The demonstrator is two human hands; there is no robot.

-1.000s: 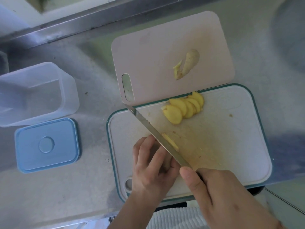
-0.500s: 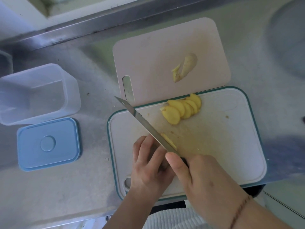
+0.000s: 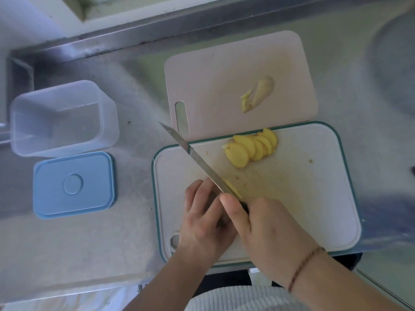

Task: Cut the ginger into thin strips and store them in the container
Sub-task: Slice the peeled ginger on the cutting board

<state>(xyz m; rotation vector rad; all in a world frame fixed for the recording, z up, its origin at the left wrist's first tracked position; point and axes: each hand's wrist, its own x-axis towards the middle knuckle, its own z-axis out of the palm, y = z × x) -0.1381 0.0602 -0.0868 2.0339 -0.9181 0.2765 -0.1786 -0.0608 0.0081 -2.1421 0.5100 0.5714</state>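
Ginger piece (image 3: 232,190) under knife (image 3: 197,161) on white board (image 3: 314,209); left hand (image 3: 205,223) fingers curled holding it, right hand (image 3: 267,230) gripping knife.

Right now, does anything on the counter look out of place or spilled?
Nothing spilled. The pink board overlaps the far edge of the white cutting board, sitting slightly askew. The knife tip overhangs the board's left edge. The container holds nothing; its lid lies beside it.
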